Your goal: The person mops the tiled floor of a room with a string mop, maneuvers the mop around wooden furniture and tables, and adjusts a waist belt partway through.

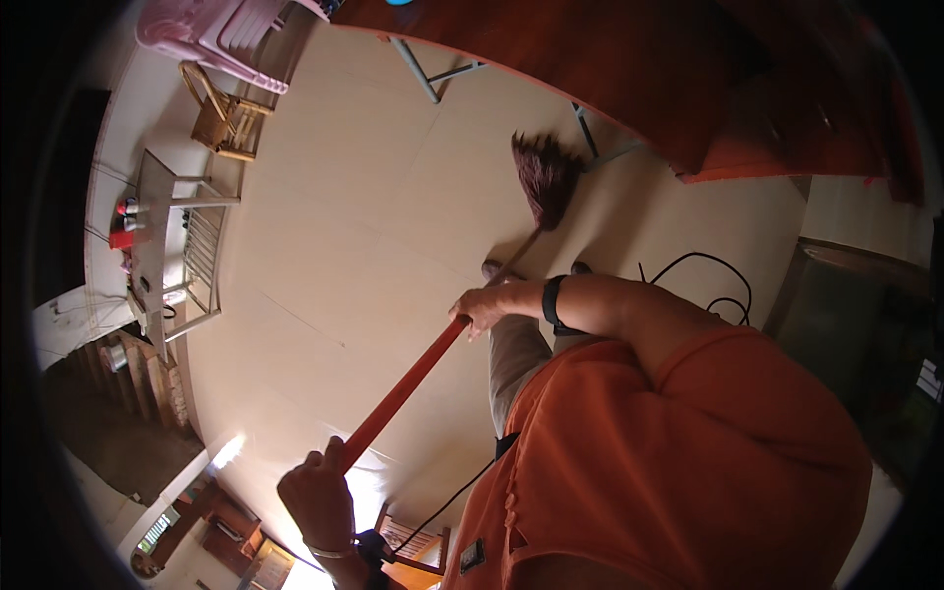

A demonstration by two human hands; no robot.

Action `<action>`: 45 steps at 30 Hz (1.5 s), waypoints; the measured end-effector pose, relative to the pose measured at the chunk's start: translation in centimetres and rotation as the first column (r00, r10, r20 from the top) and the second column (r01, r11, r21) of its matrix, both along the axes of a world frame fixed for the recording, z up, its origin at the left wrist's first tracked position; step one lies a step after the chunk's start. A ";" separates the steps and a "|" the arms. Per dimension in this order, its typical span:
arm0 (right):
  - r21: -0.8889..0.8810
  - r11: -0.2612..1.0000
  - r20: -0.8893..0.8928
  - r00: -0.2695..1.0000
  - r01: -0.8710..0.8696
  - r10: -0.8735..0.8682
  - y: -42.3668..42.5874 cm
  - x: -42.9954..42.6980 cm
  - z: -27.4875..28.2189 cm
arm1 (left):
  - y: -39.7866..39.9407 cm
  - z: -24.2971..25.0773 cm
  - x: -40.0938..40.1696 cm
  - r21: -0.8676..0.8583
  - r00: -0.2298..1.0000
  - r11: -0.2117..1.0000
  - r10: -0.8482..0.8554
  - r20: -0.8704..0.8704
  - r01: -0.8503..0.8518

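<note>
A broom with a red handle [405,391] slants across the view, from the lower left up to a head of dark reddish fibres [547,177]. Its bristles rest on the pale floor near the leg of a table. My left hand [317,490] is closed around the upper end of the handle, its wrist wearing a band. Farther down the shaft, my right hand [481,310] grips it, in front of my legs. Between that hand and the bristles, the shaft passes close to one of my feet [493,268].
A reddish-brown table [560,44] on metal legs stands beyond the broom head. Black cable [708,258] curls on the floor at right. Along the left wall are pink plastic chairs [214,33], a bamboo chair [221,118] and a narrow metal-legged table [158,243].
</note>
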State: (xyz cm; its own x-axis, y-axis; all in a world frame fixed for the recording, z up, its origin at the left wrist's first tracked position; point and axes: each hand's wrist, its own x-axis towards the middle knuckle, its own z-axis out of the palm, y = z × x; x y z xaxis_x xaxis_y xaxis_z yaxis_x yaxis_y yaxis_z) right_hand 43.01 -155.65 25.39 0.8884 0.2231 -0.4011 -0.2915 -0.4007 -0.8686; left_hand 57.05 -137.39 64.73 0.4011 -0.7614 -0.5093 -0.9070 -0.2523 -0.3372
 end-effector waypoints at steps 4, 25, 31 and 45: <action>-0.015 0.999 0.036 0.999 0.040 -0.039 0.6 -3.2 4.5 | -1.4 3.3 -1.7 -0.057 0.998 0.997 -0.052 0.035 0.054; -0.151 0.986 0.433 0.901 0.073 0.000 -1.1 -19.7 21.8 | 4.8 15.5 -13.9 -0.447 0.968 0.887 0.201 0.152 -0.114; -0.160 0.982 0.446 0.895 0.101 -0.019 -0.6 -21.0 20.3 | 9.4 11.6 -17.6 -0.504 0.915 0.857 0.111 0.387 0.109; -0.345 0.917 0.591 0.806 0.201 0.046 -3.6 -28.7 3.9 | 15.7 -10.9 -32.2 -0.140 0.839 0.827 0.537 -0.092 -0.544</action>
State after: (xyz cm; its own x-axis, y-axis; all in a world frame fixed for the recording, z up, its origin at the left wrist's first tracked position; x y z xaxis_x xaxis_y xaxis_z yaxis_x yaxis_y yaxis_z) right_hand 14.34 -159.25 29.26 0.9841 0.0863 0.1553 0.1689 -0.7253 -0.6674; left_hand 24.82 -121.72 53.81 0.7506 -0.4997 -0.4323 -0.6237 -0.7519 -0.2137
